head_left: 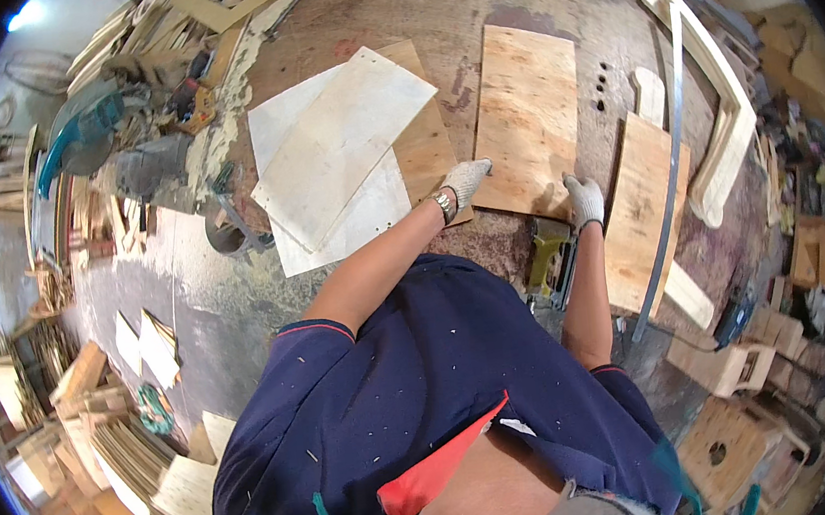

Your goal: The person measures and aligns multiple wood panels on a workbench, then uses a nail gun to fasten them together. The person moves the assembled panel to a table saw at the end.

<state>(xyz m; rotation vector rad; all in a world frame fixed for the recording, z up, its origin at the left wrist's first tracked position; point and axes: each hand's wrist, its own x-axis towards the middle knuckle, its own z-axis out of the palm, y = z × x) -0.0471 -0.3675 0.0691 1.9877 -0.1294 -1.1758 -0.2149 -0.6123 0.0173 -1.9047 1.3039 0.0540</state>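
A rectangular plywood panel (526,110) lies on the workbench in front of me. My left hand (470,182), in a white knit glove with a watch at the wrist, grips its near left corner. Closed on the near right corner is my right hand (583,199), gloved as well. Part of the fingers of each hand is hidden at the panel's edges. Left of the panel, two white templates or sheets (345,144) overlap on another plywood piece (424,151). By my right forearm sits an olive and black nail gun (549,261).
At right, a long metal strip (671,180) crosses another plywood panel (645,218). Beyond it lies an angled wooden frame piece (732,123). A teal power saw (83,131) stands at far left. Stacked boards (154,476) fill the lower left; wooden boxes (729,445) sit lower right.
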